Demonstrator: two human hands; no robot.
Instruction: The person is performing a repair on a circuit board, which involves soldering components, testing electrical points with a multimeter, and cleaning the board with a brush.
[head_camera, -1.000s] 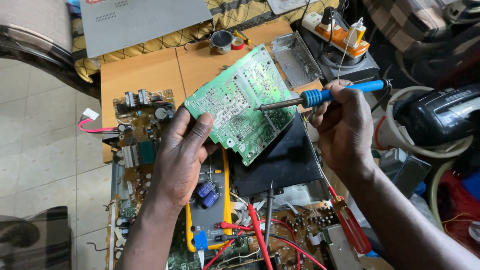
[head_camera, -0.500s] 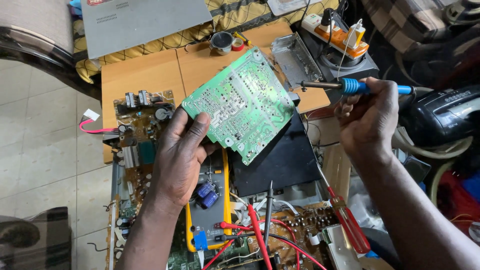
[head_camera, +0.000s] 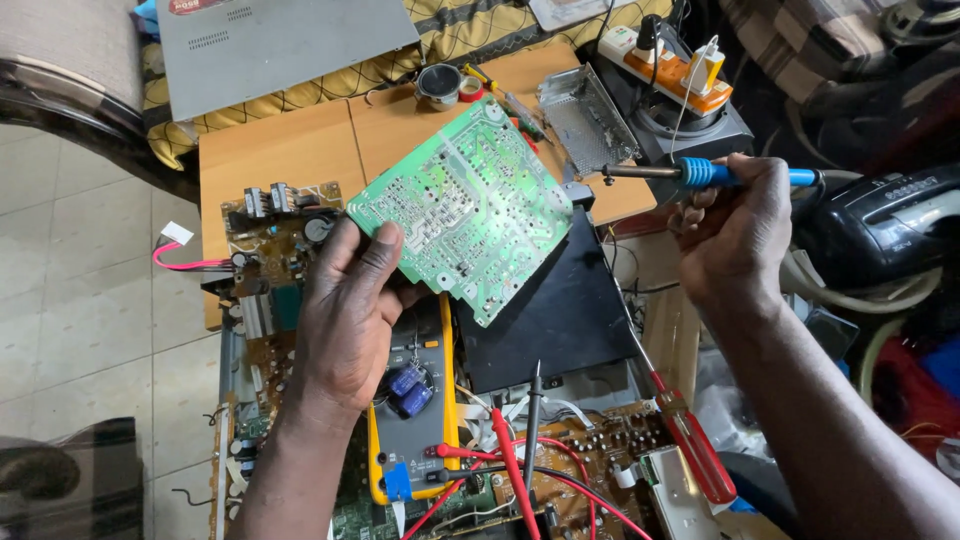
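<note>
Left hand: you pinch the green circuit board by its lower-left edge.
Right hand: closed around the soldering iron, right of the board.
Risk: the hot tip may touch nearby cables.

The left hand hides the green circuit board's near-left corner and part of the yellow multimeter. The grey case is cut off at the far edge.
</note>
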